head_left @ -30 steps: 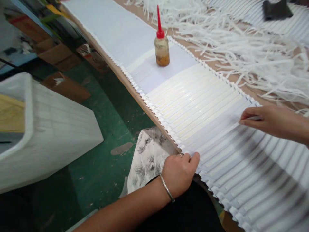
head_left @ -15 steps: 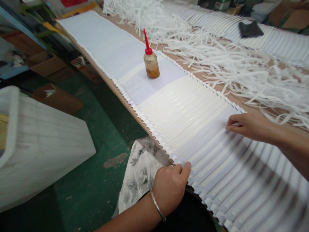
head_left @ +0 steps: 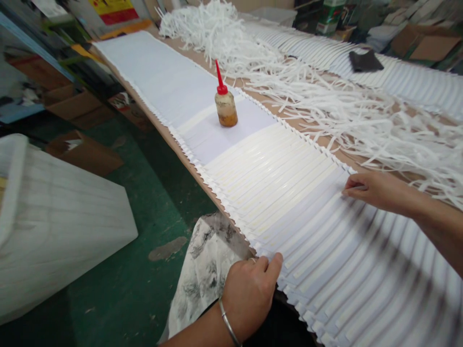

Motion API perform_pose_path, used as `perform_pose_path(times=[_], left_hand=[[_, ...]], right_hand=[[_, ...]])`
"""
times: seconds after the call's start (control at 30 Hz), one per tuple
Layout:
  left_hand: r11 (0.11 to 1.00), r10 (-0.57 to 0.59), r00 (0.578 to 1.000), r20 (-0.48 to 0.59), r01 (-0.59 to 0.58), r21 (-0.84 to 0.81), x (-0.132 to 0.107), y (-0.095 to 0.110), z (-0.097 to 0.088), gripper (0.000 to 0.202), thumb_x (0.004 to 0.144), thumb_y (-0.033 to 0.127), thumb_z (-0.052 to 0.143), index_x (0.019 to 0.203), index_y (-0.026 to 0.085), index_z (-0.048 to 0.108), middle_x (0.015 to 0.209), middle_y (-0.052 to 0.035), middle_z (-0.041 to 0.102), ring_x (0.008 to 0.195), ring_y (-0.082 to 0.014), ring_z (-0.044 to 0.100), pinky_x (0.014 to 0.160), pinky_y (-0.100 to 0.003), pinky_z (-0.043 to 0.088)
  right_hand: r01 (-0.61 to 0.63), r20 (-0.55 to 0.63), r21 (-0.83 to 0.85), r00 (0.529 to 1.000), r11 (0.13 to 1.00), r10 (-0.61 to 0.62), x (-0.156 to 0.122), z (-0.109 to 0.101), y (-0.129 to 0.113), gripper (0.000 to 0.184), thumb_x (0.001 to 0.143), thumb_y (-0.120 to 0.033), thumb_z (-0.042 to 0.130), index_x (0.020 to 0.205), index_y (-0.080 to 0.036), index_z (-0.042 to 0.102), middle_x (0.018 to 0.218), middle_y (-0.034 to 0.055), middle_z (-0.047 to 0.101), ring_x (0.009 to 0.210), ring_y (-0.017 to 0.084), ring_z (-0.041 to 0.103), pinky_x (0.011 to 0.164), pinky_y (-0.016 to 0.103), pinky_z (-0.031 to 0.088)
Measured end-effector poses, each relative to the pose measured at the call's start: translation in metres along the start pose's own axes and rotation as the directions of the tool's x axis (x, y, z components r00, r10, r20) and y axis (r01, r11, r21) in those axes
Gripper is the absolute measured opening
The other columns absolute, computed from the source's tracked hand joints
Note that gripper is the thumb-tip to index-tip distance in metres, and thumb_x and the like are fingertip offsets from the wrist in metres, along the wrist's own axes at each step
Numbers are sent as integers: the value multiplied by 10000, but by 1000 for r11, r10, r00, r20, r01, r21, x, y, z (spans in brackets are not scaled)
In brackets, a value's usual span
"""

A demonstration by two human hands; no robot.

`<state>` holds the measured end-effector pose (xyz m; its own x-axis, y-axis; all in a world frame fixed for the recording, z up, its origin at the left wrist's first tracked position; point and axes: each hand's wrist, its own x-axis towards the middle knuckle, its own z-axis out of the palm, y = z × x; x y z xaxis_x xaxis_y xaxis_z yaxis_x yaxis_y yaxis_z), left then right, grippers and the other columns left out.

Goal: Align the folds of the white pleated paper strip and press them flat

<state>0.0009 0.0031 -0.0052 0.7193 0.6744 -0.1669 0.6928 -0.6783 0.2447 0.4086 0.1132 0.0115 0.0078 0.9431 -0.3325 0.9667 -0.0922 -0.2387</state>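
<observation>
A long row of overlapping white paper sheets (head_left: 289, 193) runs along the table, their glued edges showing as glossy cream strips. My left hand (head_left: 249, 289), with a metal bangle on the wrist, pinches the near end of one sheet at the table's front edge. My right hand (head_left: 372, 190) pinches the far end of the same sheet, fingers closed on it. A glue bottle (head_left: 225, 103) with a red nozzle stands upright on the sheets farther up the row, well away from both hands.
A heap of loose white paper strips (head_left: 325, 101) lies along the brown table behind the row. A second row of sheets (head_left: 415, 79) with a dark cloth (head_left: 365, 61) on it sits at the far right. A white bin (head_left: 54, 212) stands on the green floor at left.
The view has tilted up and shifted, so more of the table's far end shows. Both hands keep their pinch on the sheet and have barely moved along the row.
</observation>
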Motion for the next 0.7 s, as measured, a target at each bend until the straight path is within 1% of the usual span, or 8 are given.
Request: perform_pose_path(times=[0.07,0.13,0.23,0.33,0.43,0.6,0.7], left_hand=[[1000,-6,1000,6,6,-3,0,0,2,527,897,63,633,1398,221,583,898,5,734,711,-240,732,591,-364,587],[1000,-16,1000,6,16,-2,0,0,3,534,890,55,630,1394,227,584,890,8,731,709,-239,730,591,-362,586],[1000,-23,1000,-11,23,-2,-1,0,5,535,885,37,612,1385,227,590,881,5,729,709,-230,725,595,-347,579],[1000,-16,999,-40,16,-9,-2,0,5,544,867,12,589,1369,220,601,882,0,730,703,-224,721,594,-338,575],[1000,-6,997,-74,5,-10,-2,0,4,529,860,7,575,1347,211,614,860,-1,725,678,-226,713,581,-341,574],[1000,-2,995,-102,1,-14,-2,-1,4,516,858,11,577,1332,211,618,848,4,721,657,-226,708,566,-340,577],[1000,-1,995,-97,0,-13,-2,-1,5,526,854,7,569,1338,209,614,850,5,723,655,-230,711,561,-349,584]], right_hand=[[-29,-18,41,999,999,30,8,-5,21,306,836,-547,633,843,-263,746,874,54,779,819,264,700,732,367,488],[-68,-32,66,997,996,70,14,-6,39,327,831,-570,627,854,-265,744,815,52,754,770,263,680,704,375,475],[-79,-29,90,996,993,82,20,-2,52,354,828,-590,620,852,-259,743,729,44,709,699,246,641,661,370,452],[-62,-66,102,995,993,69,20,4,51,369,858,-585,605,852,-241,739,747,44,717,709,242,651,684,372,462],[-60,-94,113,993,992,71,19,6,47,395,868,-599,613,854,-226,743,774,51,736,726,242,674,695,369,472],[-71,-83,130,993,989,82,20,4,42,366,855,-563,626,849,-218,748,801,54,758,741,221,682,699,341,472],[-74,-92,79,992,994,81,21,5,39,331,854,-526,620,841,-216,737,807,51,760,742,206,671,688,321,452]])
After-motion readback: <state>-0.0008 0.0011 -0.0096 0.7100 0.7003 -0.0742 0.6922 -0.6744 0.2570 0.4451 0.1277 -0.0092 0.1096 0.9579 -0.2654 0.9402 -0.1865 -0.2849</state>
